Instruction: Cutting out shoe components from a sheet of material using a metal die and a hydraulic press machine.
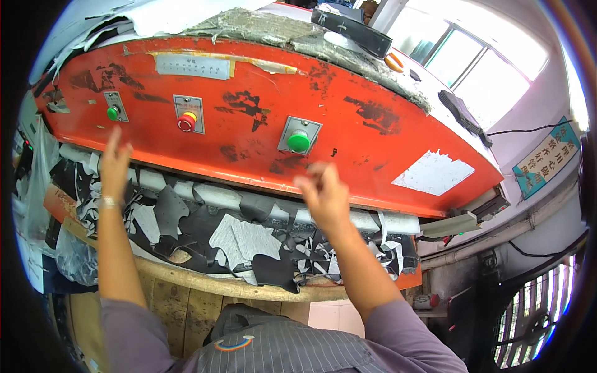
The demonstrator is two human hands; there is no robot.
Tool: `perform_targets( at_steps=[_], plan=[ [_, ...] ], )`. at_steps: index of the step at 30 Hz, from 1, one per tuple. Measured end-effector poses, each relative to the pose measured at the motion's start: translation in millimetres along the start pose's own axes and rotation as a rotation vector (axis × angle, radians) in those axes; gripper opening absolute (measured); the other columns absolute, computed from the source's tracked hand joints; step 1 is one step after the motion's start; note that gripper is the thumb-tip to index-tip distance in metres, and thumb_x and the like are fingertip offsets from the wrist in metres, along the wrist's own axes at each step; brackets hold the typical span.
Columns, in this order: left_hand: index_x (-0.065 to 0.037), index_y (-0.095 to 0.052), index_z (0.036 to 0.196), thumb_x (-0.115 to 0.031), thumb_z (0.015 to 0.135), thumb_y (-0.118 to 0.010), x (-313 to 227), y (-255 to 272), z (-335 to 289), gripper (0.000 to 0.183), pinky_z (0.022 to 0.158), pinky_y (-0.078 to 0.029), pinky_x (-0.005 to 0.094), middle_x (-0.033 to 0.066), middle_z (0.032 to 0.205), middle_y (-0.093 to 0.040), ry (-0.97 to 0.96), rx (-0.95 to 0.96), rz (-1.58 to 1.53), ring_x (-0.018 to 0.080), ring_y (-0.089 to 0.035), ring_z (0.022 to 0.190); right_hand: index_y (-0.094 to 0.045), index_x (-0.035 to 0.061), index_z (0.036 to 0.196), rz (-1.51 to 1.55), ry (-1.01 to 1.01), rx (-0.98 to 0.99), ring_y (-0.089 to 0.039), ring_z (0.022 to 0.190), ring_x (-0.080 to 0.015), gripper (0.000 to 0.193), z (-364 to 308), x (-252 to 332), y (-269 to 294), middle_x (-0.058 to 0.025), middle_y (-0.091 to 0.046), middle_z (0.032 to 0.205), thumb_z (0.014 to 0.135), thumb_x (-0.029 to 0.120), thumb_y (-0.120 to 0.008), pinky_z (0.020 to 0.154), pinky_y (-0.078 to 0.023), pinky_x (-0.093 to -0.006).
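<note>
Both my arms reach forward to a red machine front (373, 161). My left hand (115, 165) is raised with its fingers stretched up and apart, holding nothing. It is just below a small green button (112, 113). My right hand (328, 196) hovers below and right of a larger green push button (298, 141); its fingers are partly bent and apart, with nothing in them. A red emergency stop button (186, 122) sits between the two green ones. Under the machine front lie black sheet scraps (273, 271) and grey-white cut pieces (255, 241), below and between my hands.
A wooden ledge (205, 278) runs along the near side of the scraps. A pale bar (217, 198) lies beneath the red front. On top of the machine are a black tray (351, 31) and orange-handled scissors (394, 62). Clear plastic bags (76, 256) hang at the left.
</note>
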State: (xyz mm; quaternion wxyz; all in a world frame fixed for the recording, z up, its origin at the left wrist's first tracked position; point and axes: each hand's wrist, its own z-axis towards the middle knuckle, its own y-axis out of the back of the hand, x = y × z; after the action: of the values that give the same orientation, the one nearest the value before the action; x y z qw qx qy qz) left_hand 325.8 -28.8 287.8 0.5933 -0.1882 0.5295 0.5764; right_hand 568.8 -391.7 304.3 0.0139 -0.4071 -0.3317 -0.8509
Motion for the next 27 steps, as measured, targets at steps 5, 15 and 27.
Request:
perform_targets(
  at_steps=[5, 15, 27],
  plan=[
    [-0.004, -0.068, 0.087, -0.021, 0.084, -0.064, -57, -46, -204, 0.018, 0.070, -0.052, 0.0369, 0.0131, 0.081, -0.066, 0.015, 0.633, 0.100, 0.0277, -0.065, 0.075, -0.060, 0.0035, 0.100, -0.223, -0.071, 0.793, -0.062, 0.089, -0.0361, 0.053, -141, 0, 27, -0.0180, -0.065, 0.090, 0.080, 0.053, -0.064, 0.077, -0.048, -0.0447],
    [-0.003, -0.065, 0.073, -0.019, 0.073, -0.070, -92, -104, -309, 0.016, 0.067, -0.047, 0.0412, 0.0129, 0.074, -0.061, -0.288, 0.538, 0.253, 0.0324, -0.057, 0.074, -0.060, 0.0039, 0.100, -0.398, 0.011, 0.564, -0.058, 0.090, -0.0307, 0.051, -215, -29, 37, -0.0122, -0.058, 0.092, 0.059, 0.027, -0.082, 0.075, -0.048, -0.0393],
    [-0.001, -0.069, 0.076, -0.018, 0.078, -0.071, -65, -121, -282, 0.017, 0.060, -0.046, 0.0319, 0.0104, 0.070, -0.063, 0.142, 0.809, 0.090, 0.0207, -0.060, 0.064, -0.063, 0.0062, 0.110, -0.406, 0.141, 0.560, -0.059, 0.103, -0.0336, 0.046, -86, -152, 48, -0.0151, -0.064, 0.110, 0.079, 0.040, -0.068, 0.086, -0.046, -0.0438]
  ],
)
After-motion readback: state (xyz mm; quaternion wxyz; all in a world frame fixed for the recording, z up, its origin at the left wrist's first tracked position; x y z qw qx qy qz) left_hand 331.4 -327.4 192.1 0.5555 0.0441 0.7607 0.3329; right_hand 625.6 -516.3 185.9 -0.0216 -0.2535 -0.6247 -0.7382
